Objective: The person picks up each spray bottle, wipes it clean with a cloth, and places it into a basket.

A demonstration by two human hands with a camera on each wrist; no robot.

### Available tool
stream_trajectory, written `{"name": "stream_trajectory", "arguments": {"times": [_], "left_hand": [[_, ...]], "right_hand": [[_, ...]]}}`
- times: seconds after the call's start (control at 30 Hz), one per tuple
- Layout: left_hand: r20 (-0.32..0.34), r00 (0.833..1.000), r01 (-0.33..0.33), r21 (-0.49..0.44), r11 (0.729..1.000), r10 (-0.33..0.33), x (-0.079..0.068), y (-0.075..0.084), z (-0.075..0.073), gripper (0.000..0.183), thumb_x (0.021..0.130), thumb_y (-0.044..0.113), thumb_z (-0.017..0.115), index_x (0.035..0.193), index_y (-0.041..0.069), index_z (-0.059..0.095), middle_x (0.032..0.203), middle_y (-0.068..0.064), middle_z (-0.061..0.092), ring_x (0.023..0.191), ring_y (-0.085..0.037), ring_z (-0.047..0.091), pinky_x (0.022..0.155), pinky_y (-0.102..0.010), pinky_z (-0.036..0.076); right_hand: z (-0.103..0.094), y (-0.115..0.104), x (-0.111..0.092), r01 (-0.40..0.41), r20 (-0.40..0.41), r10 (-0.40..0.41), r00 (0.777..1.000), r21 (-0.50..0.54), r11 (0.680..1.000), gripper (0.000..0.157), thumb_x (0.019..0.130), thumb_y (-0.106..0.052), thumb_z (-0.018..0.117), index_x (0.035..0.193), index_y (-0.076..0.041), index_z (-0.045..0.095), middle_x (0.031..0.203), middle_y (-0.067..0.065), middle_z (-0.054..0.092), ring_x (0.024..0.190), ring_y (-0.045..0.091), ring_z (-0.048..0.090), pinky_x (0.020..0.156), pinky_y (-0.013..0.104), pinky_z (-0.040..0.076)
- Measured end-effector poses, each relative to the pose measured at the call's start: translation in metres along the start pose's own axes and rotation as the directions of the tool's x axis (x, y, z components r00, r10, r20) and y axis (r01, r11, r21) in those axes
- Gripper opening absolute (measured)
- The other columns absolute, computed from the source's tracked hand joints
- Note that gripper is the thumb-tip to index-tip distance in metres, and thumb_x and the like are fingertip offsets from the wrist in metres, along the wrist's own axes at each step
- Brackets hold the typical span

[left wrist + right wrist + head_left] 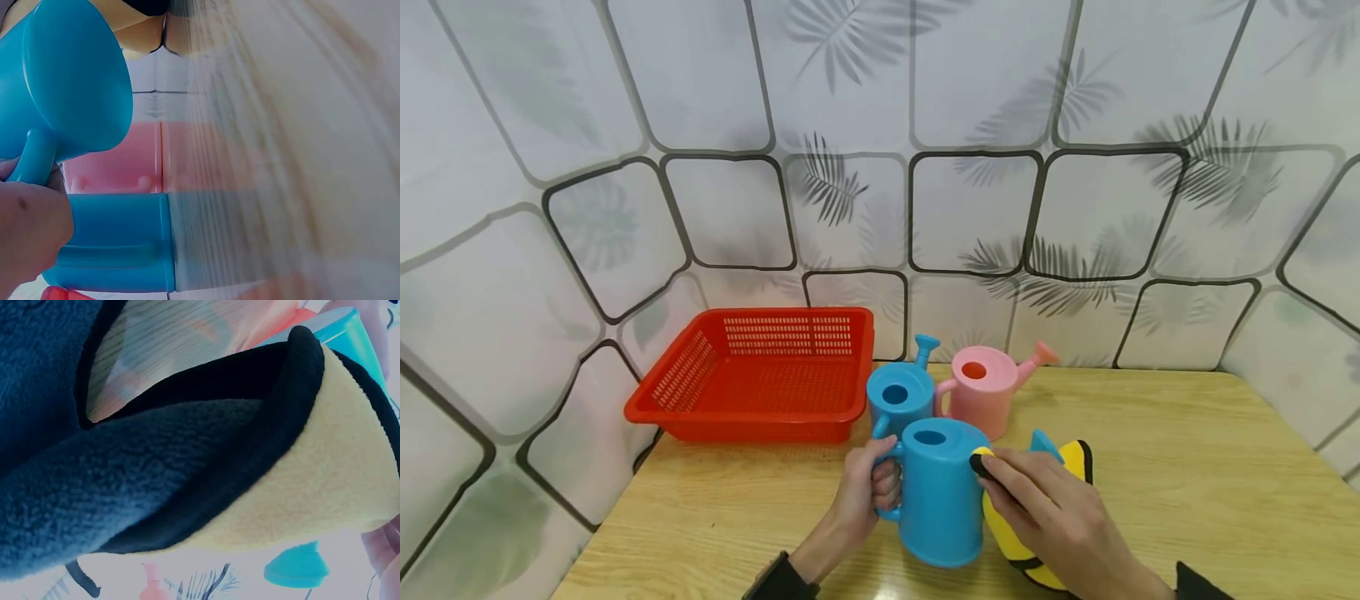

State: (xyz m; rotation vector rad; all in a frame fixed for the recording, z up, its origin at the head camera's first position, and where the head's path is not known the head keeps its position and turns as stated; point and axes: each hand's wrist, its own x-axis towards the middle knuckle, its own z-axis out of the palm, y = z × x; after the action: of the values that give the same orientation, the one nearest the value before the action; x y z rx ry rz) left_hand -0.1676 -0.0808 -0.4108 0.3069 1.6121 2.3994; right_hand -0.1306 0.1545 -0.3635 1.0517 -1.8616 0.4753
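A blue watering can (942, 500) stands upright in the head view, raised off the wooden table; its underside faces the left wrist camera. My left hand (852, 490) grips its handle, fingers wrapped round it. On the can's right side, my right hand (1067, 517) pinches a yellow cloth (1004, 533) with black edging, fingertips right at the upper wall. The cloth (300, 469) hangs in folds in the right wrist view, its other face dark blue. The can's spout head (297, 569) shows beyond it. Most of the spout is hidden behind the cloth and right hand.
Just behind the held can stand a second blue watering can (895, 402) and a pink one (983, 400). A red plastic basket (760, 429) sits at the back left. The wooden table (1210, 483) ends at a patterned wall covering (970, 208).
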Motion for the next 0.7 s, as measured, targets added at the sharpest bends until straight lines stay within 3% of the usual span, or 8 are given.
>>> {"name": "stream_trajectory", "arguments": {"times": [0.3, 0.7], "left_hand": [[-0.021, 1.0, -0.011, 0.006, 1.0, 0.012, -0.0006, 0.0003, 0.0013, 0.048, 0.098, 0.026, 0.045, 0.053, 0.019, 0.031, 0.044, 0.007, 0.028, 0.038, -0.007, 0.029, 0.042, -0.019, 0.024], [-0.029, 0.998, -0.055, -0.027, 0.998, 0.054, 0.0005, 0.0064, 0.005, 0.047, 0.1, 0.025, 0.042, 0.055, 0.019, 0.029, 0.046, 0.006, 0.024, 0.038, -0.007, 0.026, 0.044, -0.023, 0.02]], "right_hand": [[0.0009, 0.0005, -0.0005, -0.043, 0.033, 0.043, 0.999, 0.001, 0.999, 0.051, 0.104, -0.038, 0.041, 0.107, 0.001, 0.073, 0.09, 0.01, 0.073, 0.075, 0.019, 0.069, 0.053, 0.037, 0.06], [0.0014, 0.0028, -0.0007, -0.044, 0.048, 0.041, 0.998, 0.058, 0.997, 0.051, 0.103, -0.038, 0.041, 0.105, 0.001, 0.074, 0.091, 0.007, 0.074, 0.077, 0.018, 0.069, 0.056, 0.036, 0.061]]}}
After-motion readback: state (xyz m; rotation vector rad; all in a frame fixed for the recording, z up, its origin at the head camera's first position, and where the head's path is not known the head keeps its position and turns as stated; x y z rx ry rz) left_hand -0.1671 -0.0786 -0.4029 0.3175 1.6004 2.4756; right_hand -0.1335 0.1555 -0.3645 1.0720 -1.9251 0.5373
